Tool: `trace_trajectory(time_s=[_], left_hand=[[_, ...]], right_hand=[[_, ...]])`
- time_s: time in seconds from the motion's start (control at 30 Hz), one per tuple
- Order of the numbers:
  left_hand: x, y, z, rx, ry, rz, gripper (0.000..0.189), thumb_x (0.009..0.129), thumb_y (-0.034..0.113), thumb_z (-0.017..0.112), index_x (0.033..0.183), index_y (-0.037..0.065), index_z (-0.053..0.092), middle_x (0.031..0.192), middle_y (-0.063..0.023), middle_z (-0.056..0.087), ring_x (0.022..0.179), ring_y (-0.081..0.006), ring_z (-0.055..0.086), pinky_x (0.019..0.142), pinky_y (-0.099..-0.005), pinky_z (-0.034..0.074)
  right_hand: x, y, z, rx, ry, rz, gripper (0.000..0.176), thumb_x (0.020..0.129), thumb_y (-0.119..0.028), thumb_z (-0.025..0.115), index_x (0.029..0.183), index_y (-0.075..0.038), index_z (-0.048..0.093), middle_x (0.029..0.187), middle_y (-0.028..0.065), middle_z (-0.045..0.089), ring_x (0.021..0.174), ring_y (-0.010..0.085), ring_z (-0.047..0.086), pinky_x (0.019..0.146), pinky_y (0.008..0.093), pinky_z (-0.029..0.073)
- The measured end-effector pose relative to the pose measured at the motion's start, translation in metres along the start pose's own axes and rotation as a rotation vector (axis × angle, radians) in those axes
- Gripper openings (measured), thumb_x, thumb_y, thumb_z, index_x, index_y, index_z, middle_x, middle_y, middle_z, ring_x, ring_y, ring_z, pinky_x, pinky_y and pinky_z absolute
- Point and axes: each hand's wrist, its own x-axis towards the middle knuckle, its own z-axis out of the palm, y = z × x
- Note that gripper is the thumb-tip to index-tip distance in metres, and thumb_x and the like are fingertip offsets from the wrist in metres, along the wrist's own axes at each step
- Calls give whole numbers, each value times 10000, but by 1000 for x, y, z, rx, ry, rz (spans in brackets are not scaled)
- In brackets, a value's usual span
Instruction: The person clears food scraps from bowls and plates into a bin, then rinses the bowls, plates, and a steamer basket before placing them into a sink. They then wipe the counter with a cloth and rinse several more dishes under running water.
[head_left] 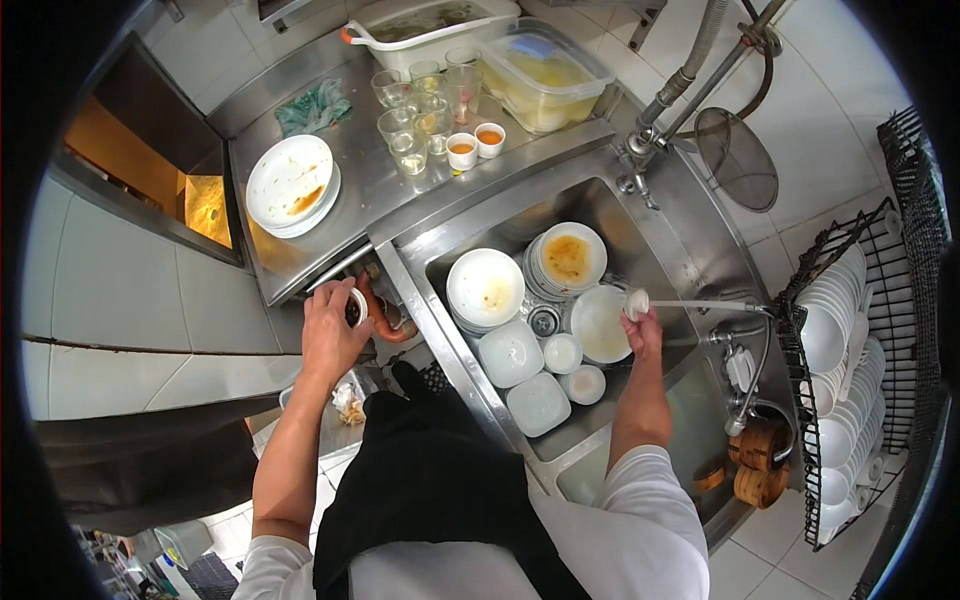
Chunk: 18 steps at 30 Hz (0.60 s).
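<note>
My left hand (332, 330) is closed around a small white sauce cup (362, 304) with dark contents, left of the sink's edge. Over the sink (640, 250), my right hand (645, 332) grips another small white cup (637, 301), close to the end of the long tap spout (700, 304). Below and left of that cup lies a wide white bowl (600, 335). Stacked plates with brown sauce (568, 258) and a stack of white dishes (486, 288) stand beside it. Square white dishes (511, 353) and small round bowls (563, 353) sit nearer to me.
Stained plates (290, 185), a green cloth (312, 107), several glasses (430, 105) and two orange-filled cups (476, 145) stand on the steel counter. Behind are plastic tubs (545, 80). A strainer (737, 158) hangs at the wall. A dish rack (850, 380) and bamboo steamers (760, 460) are right.
</note>
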Motion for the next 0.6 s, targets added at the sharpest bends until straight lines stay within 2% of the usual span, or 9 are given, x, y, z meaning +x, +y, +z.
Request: trace_trajectory(time_s=[0.03,0.17,0.27,0.33,0.37,0.43,0.47,0.53,0.6], left_hand=[[0,0,0,-1,-1,1,585,625,112,686,1168,51,479,1105,-119,486,976,-324,453,854,-383,396],[1,4,-1,-18,-44,-26,586,630,120,684,1175,48,481,1134,-144,480,1025,-325,459,890,-381,383],[2,5,1,-7,-44,-15,584,630,120,684,1173,49,481,1129,-144,482,1025,-326,459,890,-384,383],[3,5,2,-10,-38,-13,580,629,119,684,1169,49,483,1121,-143,485,1019,-326,461,888,-385,384],[3,5,2,-10,-39,-12,580,629,119,684,1169,49,483,1121,-143,485,1019,-326,461,888,-385,384],[3,6,2,-11,-36,-9,581,626,113,684,1168,49,483,1114,-141,487,1014,-326,463,884,-385,385],[4,6,3,-10,-37,-9,581,626,113,684,1168,49,483,1114,-141,487,1014,-326,463,884,-385,385],[4,7,3,-11,-37,4,584,622,107,686,1167,50,484,1111,-140,488,1012,-325,464,881,-386,386],[4,7,3,-9,-38,4,584,620,105,687,1166,49,485,1112,-140,488,1012,-326,464,881,-386,386]], right_hand=[[-1,1,0,-5,35,-24,419,772,88,400,1175,-26,401,1092,168,500,931,320,553,810,460,505],[-3,5,-4,-17,84,-17,416,753,117,420,1151,-4,400,1121,171,483,964,316,539,811,464,507],[-5,5,-3,-135,133,-46,354,785,50,499,1127,-7,429,1079,150,514,926,278,563,747,413,539],[-7,3,-1,-261,207,-35,312,802,-72,588,1089,-32,474,1019,122,551,878,227,584,655,357,559],[-8,3,0,-261,208,-35,312,802,-72,588,1089,-32,474,1019,122,551,878,227,584,655,357,559],[-7,3,0,-366,249,-77,312,805,-193,621,1056,-48,505,917,96,587,750,189,606,568,315,553],[-3,2,-2,-365,249,-76,312,805,-193,621,1056,-48,505,917,96,587,750,189,606,568,315,553],[5,-4,-4,-371,193,33,305,833,-257,579,1025,-30,509,828,91,591,626,170,594,528,293,541],[11,-7,-3,-332,206,41,302,839,-240,553,1042,-24,497,782,98,581,573,173,583,497,293,536]])
